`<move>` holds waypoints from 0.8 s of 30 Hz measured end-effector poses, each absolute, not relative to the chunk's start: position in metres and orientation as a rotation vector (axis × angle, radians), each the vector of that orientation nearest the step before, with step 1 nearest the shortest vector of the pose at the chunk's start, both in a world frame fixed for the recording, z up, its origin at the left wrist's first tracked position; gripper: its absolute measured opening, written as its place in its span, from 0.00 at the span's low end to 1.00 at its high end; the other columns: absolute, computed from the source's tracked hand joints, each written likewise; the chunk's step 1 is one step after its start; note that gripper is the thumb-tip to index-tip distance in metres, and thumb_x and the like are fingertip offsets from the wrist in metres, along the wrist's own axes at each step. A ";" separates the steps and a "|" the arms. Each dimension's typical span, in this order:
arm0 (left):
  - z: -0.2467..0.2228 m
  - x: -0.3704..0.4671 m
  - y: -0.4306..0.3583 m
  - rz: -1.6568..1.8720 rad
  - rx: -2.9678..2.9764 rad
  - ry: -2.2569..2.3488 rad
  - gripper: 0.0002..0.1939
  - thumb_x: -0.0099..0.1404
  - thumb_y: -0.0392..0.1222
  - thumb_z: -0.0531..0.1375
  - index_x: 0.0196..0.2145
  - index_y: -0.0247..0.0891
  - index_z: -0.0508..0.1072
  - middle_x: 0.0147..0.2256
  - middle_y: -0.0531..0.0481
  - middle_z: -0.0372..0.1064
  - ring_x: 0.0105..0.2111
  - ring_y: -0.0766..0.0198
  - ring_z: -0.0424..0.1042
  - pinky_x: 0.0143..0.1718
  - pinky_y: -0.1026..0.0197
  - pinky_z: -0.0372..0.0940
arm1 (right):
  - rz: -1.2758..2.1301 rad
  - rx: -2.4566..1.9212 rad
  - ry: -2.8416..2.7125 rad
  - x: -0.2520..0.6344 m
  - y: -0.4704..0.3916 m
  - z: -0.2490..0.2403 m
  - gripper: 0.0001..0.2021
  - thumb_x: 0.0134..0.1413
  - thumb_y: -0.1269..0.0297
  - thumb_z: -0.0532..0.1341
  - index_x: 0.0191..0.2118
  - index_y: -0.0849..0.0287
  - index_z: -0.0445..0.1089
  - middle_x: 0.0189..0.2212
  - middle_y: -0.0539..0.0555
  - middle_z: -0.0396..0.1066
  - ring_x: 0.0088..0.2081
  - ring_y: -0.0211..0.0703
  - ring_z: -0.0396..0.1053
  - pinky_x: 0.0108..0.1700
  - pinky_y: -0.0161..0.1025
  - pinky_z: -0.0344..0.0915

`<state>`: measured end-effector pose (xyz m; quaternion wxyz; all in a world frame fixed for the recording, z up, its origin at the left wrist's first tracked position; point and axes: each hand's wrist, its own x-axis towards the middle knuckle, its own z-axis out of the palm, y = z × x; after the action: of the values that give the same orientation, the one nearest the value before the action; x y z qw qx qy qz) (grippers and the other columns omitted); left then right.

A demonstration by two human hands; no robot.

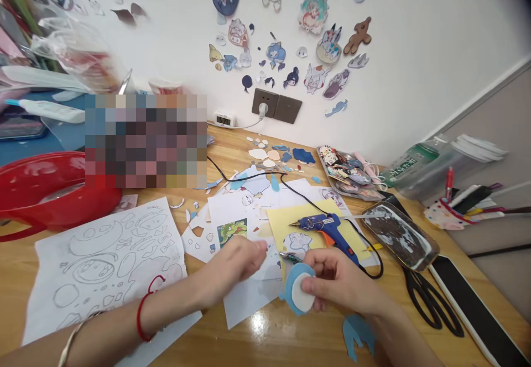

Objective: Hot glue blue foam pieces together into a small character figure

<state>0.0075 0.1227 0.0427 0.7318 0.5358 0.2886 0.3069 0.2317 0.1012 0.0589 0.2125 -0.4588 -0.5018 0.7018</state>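
Pinching the blue-and-white piece (291, 288), low-centre in the head view: right hand (338, 278), grip narrow, thumb pressing on the white oval (304, 300). Left hand (244, 253) is curling mid-frame; can't tell whether that grip is holding anything.

Risks, my read:
- Oval is possibly sliding or creasing under thumb pressure if it isn't bonded; bond isn't showing.
- Glue gun (326, 224) is lying on the yellow sheet (277, 218), nozzle pointing left toward the left hand. Burn or drip if it's heating; can't tell.
- Black cable (296, 193) is looping near the right forearm. A snag could be dragging the gun.
- Loose blue piece (360, 331) is sitting by that forearm, lower right on the bench (274, 350); a sleeve-level brush could be shifting it.

Count: hands two, blue-and-white piece one, loose blue piece by the forearm one, glue gun one, yellow sheet one, scissors (429, 295) one pair, red basin (62, 212) one, socket plates (288, 109) two, clock (224, 120) one. Scraps (258, 154) are overlapping too much for counting.
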 end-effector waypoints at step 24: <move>0.045 0.015 0.115 0.532 1.417 0.773 0.19 0.65 0.50 0.47 0.21 0.37 0.57 0.21 0.58 0.48 0.22 0.71 0.48 0.22 0.66 0.47 | 1.596 -1.351 -1.381 0.219 0.095 0.063 0.13 0.49 0.54 0.61 0.33 0.60 0.68 0.20 0.48 0.69 0.19 0.30 0.62 0.19 0.27 0.57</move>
<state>0.0153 0.1146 0.0452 0.6599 0.6263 0.3418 0.2353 0.2194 0.0947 0.0634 0.3124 -0.5122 -0.5236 0.6049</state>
